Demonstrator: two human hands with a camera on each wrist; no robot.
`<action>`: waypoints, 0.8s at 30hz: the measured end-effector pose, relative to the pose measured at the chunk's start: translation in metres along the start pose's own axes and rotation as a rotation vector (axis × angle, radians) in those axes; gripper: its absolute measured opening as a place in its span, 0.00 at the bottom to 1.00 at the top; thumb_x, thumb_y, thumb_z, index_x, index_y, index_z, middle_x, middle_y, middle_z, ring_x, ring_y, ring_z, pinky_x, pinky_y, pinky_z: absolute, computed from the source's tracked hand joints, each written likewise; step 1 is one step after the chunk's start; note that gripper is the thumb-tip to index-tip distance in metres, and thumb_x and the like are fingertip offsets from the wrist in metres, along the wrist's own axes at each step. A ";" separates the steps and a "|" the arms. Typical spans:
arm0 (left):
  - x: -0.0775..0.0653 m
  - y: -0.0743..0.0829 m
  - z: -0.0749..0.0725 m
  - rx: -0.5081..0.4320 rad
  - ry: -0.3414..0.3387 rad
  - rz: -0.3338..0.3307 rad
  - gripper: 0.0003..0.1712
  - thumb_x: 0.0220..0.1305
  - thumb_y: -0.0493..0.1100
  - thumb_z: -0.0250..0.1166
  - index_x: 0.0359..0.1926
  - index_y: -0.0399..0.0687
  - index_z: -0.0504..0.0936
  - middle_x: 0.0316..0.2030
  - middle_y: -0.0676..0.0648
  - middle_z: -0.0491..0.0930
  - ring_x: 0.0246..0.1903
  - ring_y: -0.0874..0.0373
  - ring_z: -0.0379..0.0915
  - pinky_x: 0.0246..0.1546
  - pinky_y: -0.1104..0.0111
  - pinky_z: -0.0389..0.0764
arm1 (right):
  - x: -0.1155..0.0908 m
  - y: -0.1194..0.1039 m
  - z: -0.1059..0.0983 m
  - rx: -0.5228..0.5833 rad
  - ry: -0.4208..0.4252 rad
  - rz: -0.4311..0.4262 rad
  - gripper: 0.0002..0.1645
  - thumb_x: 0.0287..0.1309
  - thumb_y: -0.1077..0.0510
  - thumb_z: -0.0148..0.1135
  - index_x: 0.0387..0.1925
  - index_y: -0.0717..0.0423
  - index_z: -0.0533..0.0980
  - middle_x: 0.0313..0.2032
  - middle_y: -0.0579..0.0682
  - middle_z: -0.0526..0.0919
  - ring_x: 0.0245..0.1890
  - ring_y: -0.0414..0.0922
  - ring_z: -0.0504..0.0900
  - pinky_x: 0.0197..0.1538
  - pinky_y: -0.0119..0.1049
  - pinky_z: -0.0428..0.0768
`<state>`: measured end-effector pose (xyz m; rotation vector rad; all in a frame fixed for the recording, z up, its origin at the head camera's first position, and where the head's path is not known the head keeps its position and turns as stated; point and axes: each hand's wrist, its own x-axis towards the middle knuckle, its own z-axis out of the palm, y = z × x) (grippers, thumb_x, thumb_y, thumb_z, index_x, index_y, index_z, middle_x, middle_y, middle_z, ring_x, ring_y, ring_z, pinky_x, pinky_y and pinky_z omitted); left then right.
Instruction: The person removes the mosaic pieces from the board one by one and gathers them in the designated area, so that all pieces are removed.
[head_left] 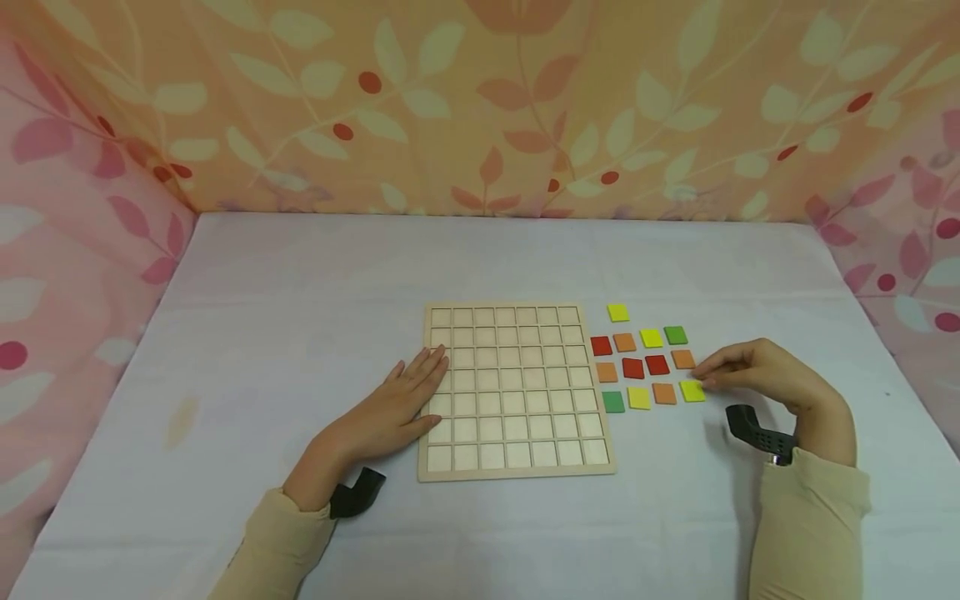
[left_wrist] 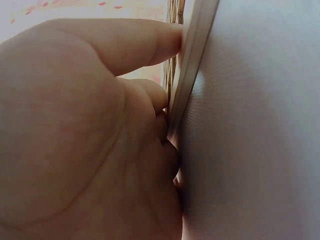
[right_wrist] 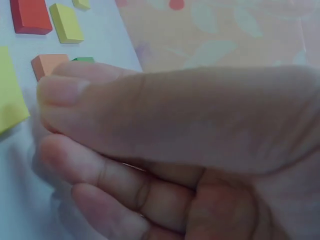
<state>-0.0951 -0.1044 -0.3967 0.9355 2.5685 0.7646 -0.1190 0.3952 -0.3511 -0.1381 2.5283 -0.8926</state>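
A square wooden grid board (head_left: 517, 477) lies on the white cloth, its cells bare. My left hand (head_left: 393, 412) rests on its left edge, fingers extended together and thumb apart. In the left wrist view the thumb (left_wrist: 145, 45) touches the side of the board's rim (left_wrist: 192, 60). My right hand (head_left: 765, 375) is at the right end of the coloured tiles, fingertips beside a yellow tile (head_left: 692, 391) and just below an orange tile (head_left: 683, 359). The right wrist view shows the thumb (right_wrist: 65, 92) over the loosely bent fingers, with no tile visible between them.
Several square tiles lie in loose rows right of the board, including a red tile (head_left: 602, 346), a green tile (head_left: 613, 402) and a lone yellow tile (head_left: 618, 312) at the back. Patterned fabric (head_left: 517, 108) borders the cloth-covered table (head_left: 300, 292) behind and at both sides.
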 end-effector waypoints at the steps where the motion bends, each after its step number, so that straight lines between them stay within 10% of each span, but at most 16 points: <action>1: 0.001 0.000 0.000 -0.001 0.000 0.001 0.42 0.68 0.45 0.55 0.73 0.36 0.43 0.73 0.43 0.36 0.72 0.48 0.28 0.68 0.48 0.37 | 0.000 0.001 -0.001 0.000 0.011 -0.006 0.14 0.56 0.56 0.66 0.42 0.60 0.83 0.41 0.50 0.84 0.38 0.32 0.76 0.41 0.25 0.74; 16: 0.002 -0.003 0.005 -0.021 -0.004 0.003 0.41 0.69 0.44 0.54 0.72 0.35 0.43 0.73 0.41 0.36 0.72 0.47 0.28 0.67 0.48 0.37 | 0.001 0.007 -0.002 0.007 0.045 0.010 0.18 0.59 0.53 0.63 0.46 0.60 0.81 0.44 0.51 0.83 0.40 0.30 0.73 0.41 0.27 0.73; 24: 0.002 -0.006 0.007 -0.047 -0.037 -0.007 0.45 0.68 0.51 0.55 0.73 0.35 0.41 0.73 0.41 0.35 0.72 0.47 0.27 0.67 0.48 0.35 | 0.006 0.001 0.005 0.046 0.173 0.045 0.26 0.63 0.47 0.58 0.52 0.64 0.76 0.49 0.58 0.79 0.40 0.28 0.70 0.51 0.53 0.67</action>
